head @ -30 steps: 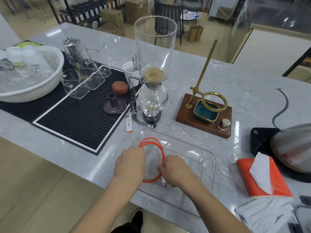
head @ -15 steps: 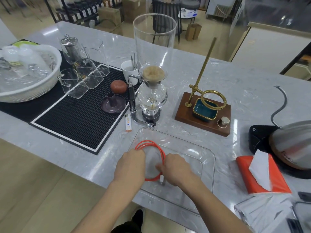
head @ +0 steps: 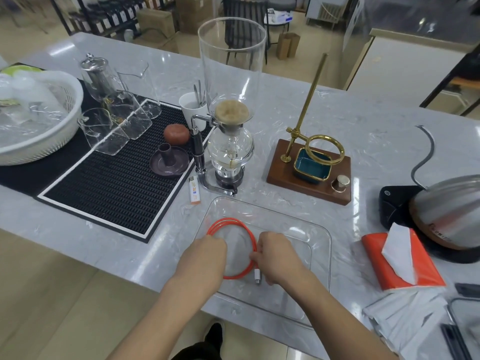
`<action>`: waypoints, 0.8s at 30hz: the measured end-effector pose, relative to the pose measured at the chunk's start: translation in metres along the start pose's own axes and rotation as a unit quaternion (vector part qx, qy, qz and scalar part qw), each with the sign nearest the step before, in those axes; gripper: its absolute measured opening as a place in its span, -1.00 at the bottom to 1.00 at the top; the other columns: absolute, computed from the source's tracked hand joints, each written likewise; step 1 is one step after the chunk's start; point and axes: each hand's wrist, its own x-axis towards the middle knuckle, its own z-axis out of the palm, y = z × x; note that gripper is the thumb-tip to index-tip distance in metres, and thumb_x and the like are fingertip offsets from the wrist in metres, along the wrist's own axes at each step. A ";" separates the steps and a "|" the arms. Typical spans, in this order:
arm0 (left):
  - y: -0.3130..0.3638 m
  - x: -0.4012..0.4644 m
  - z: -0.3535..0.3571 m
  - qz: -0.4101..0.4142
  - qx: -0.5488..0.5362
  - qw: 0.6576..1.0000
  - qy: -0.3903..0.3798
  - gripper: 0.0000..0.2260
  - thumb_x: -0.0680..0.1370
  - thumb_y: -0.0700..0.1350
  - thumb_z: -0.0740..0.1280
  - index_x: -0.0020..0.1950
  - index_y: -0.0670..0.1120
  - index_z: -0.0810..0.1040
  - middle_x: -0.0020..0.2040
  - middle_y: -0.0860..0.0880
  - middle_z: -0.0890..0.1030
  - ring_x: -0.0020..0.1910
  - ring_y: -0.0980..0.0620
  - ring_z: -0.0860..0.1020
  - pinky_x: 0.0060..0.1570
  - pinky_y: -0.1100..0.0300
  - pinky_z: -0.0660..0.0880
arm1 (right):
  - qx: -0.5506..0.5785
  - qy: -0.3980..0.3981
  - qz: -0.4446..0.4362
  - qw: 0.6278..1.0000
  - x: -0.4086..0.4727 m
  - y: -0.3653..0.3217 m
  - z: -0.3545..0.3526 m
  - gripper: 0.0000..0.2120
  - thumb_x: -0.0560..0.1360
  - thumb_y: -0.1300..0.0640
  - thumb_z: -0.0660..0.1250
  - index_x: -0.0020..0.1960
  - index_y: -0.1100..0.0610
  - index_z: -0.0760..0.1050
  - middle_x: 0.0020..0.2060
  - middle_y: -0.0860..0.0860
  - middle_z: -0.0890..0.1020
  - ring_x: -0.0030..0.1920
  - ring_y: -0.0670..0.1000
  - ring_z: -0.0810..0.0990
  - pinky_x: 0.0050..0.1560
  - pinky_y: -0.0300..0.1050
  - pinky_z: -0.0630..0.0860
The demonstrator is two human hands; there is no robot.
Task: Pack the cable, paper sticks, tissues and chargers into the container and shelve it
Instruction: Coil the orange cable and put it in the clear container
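A clear plastic container (head: 320, 237) sits on the marble counter near its front edge. A coiled orange cable (head: 240, 227) with a white plug lies inside its left part. My left hand (head: 204, 258) grips the coil's left side. My right hand (head: 276, 257) pinches the right side just above the plug. An orange tissue pack (head: 389, 266) with a white tissue sticking out lies to the right. White paper-wrapped packets (head: 405, 315) are piled at the front right corner. No chargers can be told apart.
A glass siphon coffee maker (head: 231, 141) and a lighter (head: 194, 190) stand just behind the container. Black bar mat (head: 109, 183) with glassware and a white basket (head: 39, 141) fill the left. A wooden dripper stand (head: 309, 172) and a kettle (head: 446, 216) are at right.
Both hands and the coil have moved slightly lower in the container; the coil looks settled on its floor, and the white plug now shows below my right fingers.
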 end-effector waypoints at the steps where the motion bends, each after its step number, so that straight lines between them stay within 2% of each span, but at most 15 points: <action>1: -0.001 0.000 0.000 0.007 0.000 1.000 -0.008 -0.72 0.43 -0.41 0.20 0.07 -0.20 0.53 0.11 -0.19 0.56 0.09 -0.20 0.58 -0.18 0.15 0.34 | -0.001 -0.007 0.001 1.000 0.000 0.000 0.000 -0.91 0.47 0.18 0.32 -0.17 0.17 0.45 -0.24 0.28 0.67 -0.19 0.26 0.70 -0.20 -0.05 0.60; 3: -0.004 0.000 0.001 0.022 -0.004 0.999 -0.024 -0.77 0.42 -0.41 0.19 -0.02 -0.18 0.50 0.07 -0.20 0.56 0.05 -0.21 0.58 -0.21 0.14 0.34 | 0.001 -0.016 0.006 1.000 0.001 -0.001 0.000 -0.90 0.47 0.19 0.31 -0.20 0.20 0.48 -0.36 0.27 0.67 -0.27 0.23 0.70 -0.23 -0.07 0.62; 7: -0.005 0.002 0.004 0.038 -0.025 0.998 -0.050 -0.84 0.47 -0.34 0.18 -0.24 -0.10 0.34 -0.05 -0.18 0.56 -0.05 -0.20 0.57 -0.25 0.12 0.36 | 0.020 -0.013 0.012 1.000 0.003 0.000 -0.001 -0.82 0.45 0.18 0.32 -0.16 0.31 0.57 -0.36 0.30 0.68 -0.28 0.19 0.69 -0.21 -0.05 0.62; 10: -0.006 0.002 0.010 0.046 -0.041 0.997 -0.044 -0.78 0.53 -0.26 0.17 -0.32 -0.11 0.30 -0.25 -0.11 0.45 -0.19 -0.18 0.49 -0.25 0.11 0.36 | 0.039 -0.010 0.018 0.999 0.003 0.000 0.000 -0.80 0.45 0.17 0.34 -0.16 0.34 0.57 -0.37 0.30 0.68 -0.29 0.20 0.69 -0.19 -0.01 0.63; 12: -0.008 0.000 0.011 0.060 -0.050 0.996 -0.041 -0.71 0.59 -0.18 0.14 -0.36 -0.10 0.29 -0.30 -0.08 0.40 -0.23 -0.14 0.42 -0.23 0.12 0.34 | 0.042 -0.005 0.019 0.999 0.003 0.000 0.000 -0.80 0.45 0.18 0.34 -0.16 0.35 0.55 -0.35 0.31 0.68 -0.28 0.23 0.68 -0.18 0.01 0.63; 14: -0.008 -0.003 0.010 0.089 -0.044 0.994 -0.050 -0.68 0.64 -0.11 0.09 -0.32 -0.10 0.32 -0.18 -0.15 0.53 -0.16 -0.17 0.45 -0.19 0.12 0.30 | 0.044 0.001 0.021 0.999 0.003 0.001 0.001 -0.82 0.44 0.19 0.34 -0.14 0.34 0.54 -0.31 0.30 0.68 -0.26 0.25 0.68 -0.19 0.03 0.63; 16: -0.006 -0.007 0.011 0.111 -0.025 0.992 -0.048 -0.67 0.66 -0.05 0.03 -0.17 -0.12 0.48 -0.02 -0.19 0.60 -0.05 -0.20 0.51 -0.15 0.10 0.31 | 0.051 0.007 0.026 0.998 0.003 0.001 0.002 -0.83 0.44 0.18 0.34 -0.15 0.32 0.53 -0.27 0.28 0.69 -0.26 0.26 0.68 -0.25 0.02 0.63; 19: -0.006 -0.013 0.013 0.115 0.000 0.993 -0.032 -0.64 0.68 -0.01 0.00 0.01 -0.13 0.53 0.02 -0.18 0.61 0.01 -0.23 0.55 -0.12 0.05 0.39 | 0.050 0.011 0.031 0.998 0.003 0.002 0.003 -0.87 0.43 0.15 0.35 -0.19 0.23 0.52 -0.25 0.24 0.69 -0.26 0.24 0.68 -0.29 -0.04 0.58; 22: -0.005 -0.020 0.011 0.122 0.010 0.992 -0.010 -0.68 0.69 -0.02 0.00 0.06 -0.09 0.52 0.06 -0.13 0.60 0.05 -0.20 0.56 -0.06 0.02 0.44 | 0.067 0.014 0.038 0.997 0.003 0.004 0.003 -0.88 0.42 0.14 0.36 -0.27 0.13 0.48 -0.32 0.20 0.70 -0.38 0.17 0.68 -0.34 -0.10 0.57; 24: -0.006 -0.022 0.010 0.112 -0.011 0.994 0.007 -0.66 0.68 0.04 -0.01 0.06 -0.06 0.52 0.07 -0.09 0.60 0.06 -0.15 0.56 -0.02 0.04 0.45 | 0.076 0.011 0.042 0.996 0.004 0.004 0.004 -0.88 0.42 0.14 0.36 -0.27 0.13 0.47 -0.35 0.19 0.70 -0.38 0.15 0.69 -0.29 -0.08 0.61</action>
